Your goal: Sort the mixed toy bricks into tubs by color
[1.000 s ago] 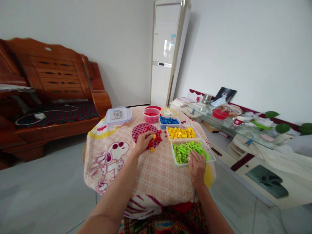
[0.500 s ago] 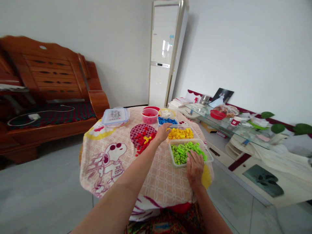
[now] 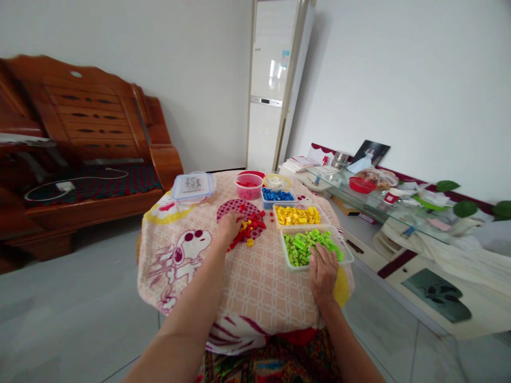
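My left hand is at the left side of a pile of red toy bricks mixed with a few yellow ones, lying on a dark pink dotted heart print. Its fingers are drawn together at the bricks; whatever is between them is hidden. A single yellow brick lies at the pile's near edge. My right hand rests over the near rim of a clear box of green bricks, fingers stretched out on the bricks. Behind that box stand a box of yellow bricks and one of blue bricks.
A round tub with red bricks stands at the back, beside a container of white pieces. Stacked lids lie at the back left of the cloth-covered table. To the right is a cluttered glass shelf; a wooden bench stands left.
My left hand has gone from the yellow and blue boxes leftward to the red pile. My right hand stays on the green box. The view has shifted slightly.
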The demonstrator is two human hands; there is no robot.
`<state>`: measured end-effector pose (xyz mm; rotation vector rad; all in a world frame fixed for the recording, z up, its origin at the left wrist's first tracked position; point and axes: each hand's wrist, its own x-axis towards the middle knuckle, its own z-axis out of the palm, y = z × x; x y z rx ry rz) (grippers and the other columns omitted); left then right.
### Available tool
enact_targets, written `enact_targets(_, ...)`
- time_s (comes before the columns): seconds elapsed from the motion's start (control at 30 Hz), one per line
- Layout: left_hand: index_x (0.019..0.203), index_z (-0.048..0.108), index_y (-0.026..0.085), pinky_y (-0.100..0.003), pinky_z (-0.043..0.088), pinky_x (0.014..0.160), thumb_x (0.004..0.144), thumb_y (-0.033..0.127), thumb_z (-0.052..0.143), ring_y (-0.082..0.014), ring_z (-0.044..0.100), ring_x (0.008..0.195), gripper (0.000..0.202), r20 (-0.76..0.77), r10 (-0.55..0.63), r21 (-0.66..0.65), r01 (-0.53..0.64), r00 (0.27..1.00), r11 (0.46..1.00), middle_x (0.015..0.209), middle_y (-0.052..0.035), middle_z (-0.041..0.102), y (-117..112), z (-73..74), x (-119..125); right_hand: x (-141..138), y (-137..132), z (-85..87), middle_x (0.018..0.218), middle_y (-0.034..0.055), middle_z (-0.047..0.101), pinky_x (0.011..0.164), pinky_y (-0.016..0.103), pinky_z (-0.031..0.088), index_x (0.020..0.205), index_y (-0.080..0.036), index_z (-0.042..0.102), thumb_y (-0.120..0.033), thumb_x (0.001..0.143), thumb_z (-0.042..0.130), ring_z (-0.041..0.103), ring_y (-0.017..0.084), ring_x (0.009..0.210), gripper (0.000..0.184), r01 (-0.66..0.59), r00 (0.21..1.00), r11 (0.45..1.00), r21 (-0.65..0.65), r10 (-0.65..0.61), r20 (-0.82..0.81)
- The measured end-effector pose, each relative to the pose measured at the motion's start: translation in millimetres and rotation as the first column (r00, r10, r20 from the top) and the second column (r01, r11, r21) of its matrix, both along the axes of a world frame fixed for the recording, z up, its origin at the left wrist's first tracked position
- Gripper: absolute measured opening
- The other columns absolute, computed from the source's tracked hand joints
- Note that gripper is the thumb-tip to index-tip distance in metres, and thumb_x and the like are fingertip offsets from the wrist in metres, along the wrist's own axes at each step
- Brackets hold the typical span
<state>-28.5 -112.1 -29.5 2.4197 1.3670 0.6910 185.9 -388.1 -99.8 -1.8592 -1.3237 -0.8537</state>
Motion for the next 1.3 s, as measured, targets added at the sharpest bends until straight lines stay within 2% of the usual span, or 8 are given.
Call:
enact_targets(0.2, 0.104, 0.079, 0.016, -0.030, 0.051, 0.093, 0.088, 0.015, 0.052, -0.0251, 0.068, 0.107, 0.031, -0.133, -0.022, -0.036, 0.017, 0.991, 0.999, 0.113, -0.0111, 0.074, 1, 1.5, 9, 0, 1, -0.4, 0.129, 0.0152, 0.068, 0.114, 0.055, 0.035, 0.119, -0.013, 0.069, -0.024, 0.102, 0.040, 0.057, 0.026, 0.125, 0.036, 0.013, 1.000, 1.000, -0.005, -0.013, 0.005)
enact_targets(0.4, 0.091, 0.077, 0.018, -0.029, 0.051, 0.084, 0.080, 0.010, 0.057, -0.0233, 0.069, 0.097, 0.025, -0.055, 0.014, -0.061, -0.017, 0.998, 0.998, 0.100, -0.0084, 0.077, 0, 3.1, 9, -1, 1, 1.1, 0.129, 0.0135, 0.068, 0.113, 0.055, 0.035, 0.119, -0.016, 0.069, -0.025, 0.102, 0.039, 0.057, 0.026, 0.124, 0.036, 0.005, 1.000, 1.000, 0.009, -0.005, -0.003)
enact_targets(0.53, 0.089, 0.077, 0.018, -0.029, 0.052, 0.082, 0.080, 0.013, 0.059, -0.0212, 0.070, 0.090, 0.020, 0.123, 0.051, -0.044, -0.046, 0.991, 0.998, 0.096, -0.0079, 0.077, 0, 9.1, 18, -1, 1, 2.3, 0.128, 0.0138, 0.069, 0.113, 0.054, 0.035, 0.118, -0.015, 0.070, -0.024, 0.102, 0.039, 0.058, 0.025, 0.123, 0.036, 0.009, 1.000, 1.000, 0.016, -0.009, 0.012)
enact_targets(0.73, 0.091, 0.078, 0.016, -0.026, 0.054, 0.080, 0.077, 0.012, 0.061, -0.0160, 0.069, 0.078, 0.022, 0.423, -0.188, -0.042, 0.226, 0.886, 0.973, 0.088, -0.0043, 0.078, -22, 30.3, 79, -2, 1, 2.8, 0.128, 0.0144, 0.068, 0.114, 0.053, 0.036, 0.117, -0.013, 0.070, -0.024, 0.102, 0.040, 0.058, 0.025, 0.123, 0.035, 0.008, 1.000, 1.000, 0.009, -0.008, 0.014)
enact_targets(0.83, 0.095, 0.079, 0.015, -0.027, 0.056, 0.082, 0.077, 0.008, 0.060, -0.0166, 0.070, 0.080, 0.027, 0.413, -0.298, -0.036, 0.342, 0.861, 0.939, 0.092, -0.0058, 0.078, -35, 39.1, 115, -1, 1, 1.6, 0.129, 0.0139, 0.068, 0.114, 0.054, 0.037, 0.117, -0.014, 0.070, -0.024, 0.102, 0.040, 0.058, 0.025, 0.124, 0.035, 0.008, 1.000, 1.000, 0.011, -0.008, 0.007)
enact_targets(0.93, 0.101, 0.079, 0.018, -0.028, 0.056, 0.087, 0.077, 0.006, 0.059, -0.0168, 0.071, 0.086, 0.033, 0.380, -0.359, -0.006, 0.390, 0.853, 0.921, 0.101, -0.0057, 0.078, -38, 45.9, 130, -1, 1, 0.2, 0.129, 0.0137, 0.068, 0.114, 0.054, 0.037, 0.117, -0.014, 0.070, -0.025, 0.102, 0.041, 0.058, 0.025, 0.124, 0.034, 0.011, 1.000, 1.000, 0.023, -0.011, 0.014)
enact_targets(1.1, 0.109, 0.077, 0.015, -0.026, 0.055, 0.086, 0.080, 0.009, 0.058, -0.0164, 0.071, 0.086, 0.036, 0.427, -0.310, 0.041, 0.324, 0.850, 0.945, 0.105, -0.0069, 0.078, -18, 47.4, 93, -1, 1, 0.3, 0.127, 0.0134, 0.069, 0.114, 0.053, 0.037, 0.116, -0.014, 0.070, -0.024, 0.102, 0.041, 0.059, 0.025, 0.122, 0.034, 0.012, 1.000, 1.000, 0.028, -0.013, 0.019)
enact_targets(1.3, 0.103, 0.080, 0.016, -0.030, 0.055, 0.089, 0.079, 0.014, 0.059, -0.0204, 0.071, 0.089, 0.032, 0.304, -0.079, -0.005, 0.085, 0.949, 0.996, 0.100, -0.0071, 0.079, 4, 26.1, 21, 1, 0, -1.6, 0.129, 0.0140, 0.068, 0.114, 0.054, 0.035, 0.120, -0.014, 0.069, -0.025, 0.102, 0.041, 0.057, 0.025, 0.124, 0.035, -0.001, 1.000, 1.000, 0.006, 0.001, -0.001)
